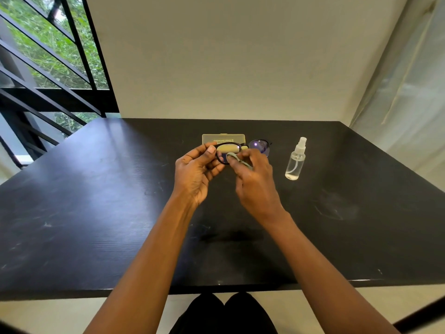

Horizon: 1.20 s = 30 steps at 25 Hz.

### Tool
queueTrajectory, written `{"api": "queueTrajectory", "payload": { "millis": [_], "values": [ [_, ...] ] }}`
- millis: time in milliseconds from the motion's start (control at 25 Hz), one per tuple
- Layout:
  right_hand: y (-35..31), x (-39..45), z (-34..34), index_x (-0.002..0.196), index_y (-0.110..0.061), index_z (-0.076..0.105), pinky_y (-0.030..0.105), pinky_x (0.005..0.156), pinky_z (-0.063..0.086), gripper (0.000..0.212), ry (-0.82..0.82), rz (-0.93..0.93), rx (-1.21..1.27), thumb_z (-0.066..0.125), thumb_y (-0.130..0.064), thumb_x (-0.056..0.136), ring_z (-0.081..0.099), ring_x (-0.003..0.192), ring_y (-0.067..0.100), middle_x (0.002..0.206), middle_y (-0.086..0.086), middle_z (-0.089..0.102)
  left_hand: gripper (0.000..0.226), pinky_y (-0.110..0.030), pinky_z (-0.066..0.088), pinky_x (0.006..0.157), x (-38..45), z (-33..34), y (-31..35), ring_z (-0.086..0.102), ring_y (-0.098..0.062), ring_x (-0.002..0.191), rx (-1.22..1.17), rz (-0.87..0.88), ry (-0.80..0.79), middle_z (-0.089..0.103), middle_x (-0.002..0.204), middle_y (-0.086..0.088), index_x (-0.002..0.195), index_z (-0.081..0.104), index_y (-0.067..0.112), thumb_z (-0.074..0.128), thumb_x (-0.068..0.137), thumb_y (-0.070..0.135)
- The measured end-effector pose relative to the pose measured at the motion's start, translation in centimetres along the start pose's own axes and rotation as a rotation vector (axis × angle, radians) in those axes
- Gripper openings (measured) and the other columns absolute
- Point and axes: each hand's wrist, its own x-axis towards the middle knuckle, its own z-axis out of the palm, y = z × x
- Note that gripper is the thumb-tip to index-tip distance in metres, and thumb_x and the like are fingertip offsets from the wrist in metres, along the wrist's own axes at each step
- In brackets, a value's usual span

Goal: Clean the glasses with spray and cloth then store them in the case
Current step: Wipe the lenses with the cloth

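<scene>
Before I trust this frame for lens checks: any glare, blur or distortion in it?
Head view: wide-angle bend, the table edges splay outward; window light from the left puts a pale sheen on the tabletop; the free lens of the glasses shows a purple reflection; the cloth in the right hand is slightly soft; the left hand and the bottle look sharp.

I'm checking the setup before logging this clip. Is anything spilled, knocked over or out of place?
Nothing stands out. The spray bottle stands upright on the table, the case lies flat behind the glasses, and no liquid shows.
</scene>
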Motion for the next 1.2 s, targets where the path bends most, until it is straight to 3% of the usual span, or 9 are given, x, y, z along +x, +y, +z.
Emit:
{"api": "queueTrajectory", "payload": {
  "millis": [80, 200, 360, 560, 920, 1200],
  "values": [
    [0.4, 0.2, 0.0, 0.108, 0.001, 0.066, 0.046, 0.069, 0.052, 0.035, 0.020, 0.069, -0.016, 0.051, 0.001, 0.076, 0.060, 0.090, 0.039, 0.100, 0.024, 0.059, 0.014, -0.022, 0.057, 0.055, 0.0, -0.1, 0.0, 0.067, -0.012, 0.062, 0.008, -0.004, -0.001, 0.070, 0.072, -0.006, 0.095, 0.065, 0.004, 0.053, 0.089, 0.005],
    [0.2, 1.2, 0.1, 0.109, 0.002, 0.065, 0.047, 0.067, 0.051, 0.036, 0.028, 0.115, -0.025, 0.049, 0.000, 0.077, 0.059, 0.091, 0.041, 0.101, 0.025, 0.058, 0.014, -0.023, 0.058, 0.057, 0.0, 0.0, 0.0, 0.067, -0.013, 0.064, 0.019, -0.005, -0.006, 0.071, 0.073, -0.006, 0.096, 0.065, 0.004, 0.053, 0.089, 0.005],
    [-0.5, 1.6, 0.8, 0.110, -0.003, 0.066, 0.045, 0.064, 0.050, 0.042, 0.041, 0.010, -0.061, 0.035, -0.011, 0.082, 0.055, 0.095, 0.039, 0.106, 0.021, 0.056, 0.014, -0.025, 0.058, 0.059, 0.1, 0.2, 0.1, 0.068, -0.014, 0.065, 0.019, 0.002, 0.000, 0.071, 0.075, -0.006, 0.095, 0.066, 0.004, 0.054, 0.088, 0.006],
    [-0.3, 0.2, 1.0, 0.112, -0.008, 0.066, 0.041, 0.065, 0.048, 0.045, 0.058, -0.143, -0.063, 0.034, -0.012, 0.082, 0.037, 0.100, 0.027, 0.114, 0.006, 0.035, 0.014, -0.024, 0.058, 0.058, 0.1, 0.1, 0.4, 0.069, -0.016, 0.071, 0.015, 0.011, 0.001, 0.073, 0.076, -0.004, 0.091, 0.068, 0.007, 0.054, 0.089, 0.005],
    [0.8, 0.8, 1.3, 0.116, -0.002, 0.063, 0.044, 0.065, 0.050, 0.049, 0.106, -0.033, -0.141, 0.029, -0.008, 0.080, 0.035, 0.101, 0.028, 0.113, 0.009, 0.032, 0.013, -0.026, 0.059, 0.060, 0.0, 0.0, 0.4, 0.067, -0.015, 0.064, -0.004, -0.022, 0.013, 0.072, 0.072, -0.007, 0.092, 0.067, 0.006, 0.054, 0.088, 0.006],
    [-0.8, 0.3, 1.6, 0.110, -0.009, 0.068, 0.037, 0.065, 0.048, 0.042, 0.107, -0.179, -0.086, 0.035, -0.017, 0.085, 0.037, 0.100, 0.025, 0.112, 0.004, 0.036, 0.015, -0.025, 0.058, 0.059, -0.1, -0.1, 0.6, 0.068, -0.016, 0.071, 0.010, 0.001, 0.008, 0.073, 0.077, -0.004, 0.091, 0.068, 0.006, 0.053, 0.088, 0.005]
  ]
}}
